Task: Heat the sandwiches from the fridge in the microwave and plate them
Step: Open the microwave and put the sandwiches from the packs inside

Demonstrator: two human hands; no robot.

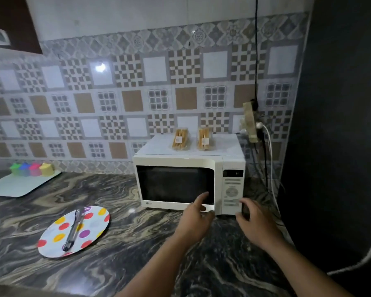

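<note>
A white microwave (176, 161) stands on the marble counter with its door closed. Two wrapped sandwiches sit on its top, one at the left (179, 139) and one at the right (204, 139). My left hand (198, 213) touches the lower right corner of the door with its fingers apart, holding nothing. My right hand (254, 219) rests at the microwave's lower right corner under the control panel (232, 189), also holding nothing. A polka-dot plate (94, 224) lies on the counter to the left, with tongs (73, 230) lying on it.
Several coloured cups (31, 168) stand on a pale tray (19, 185) at the far left. A power strip (250, 123) with cables hangs on the tiled wall right of the microwave. A dark tall surface (341, 125) rises at the right.
</note>
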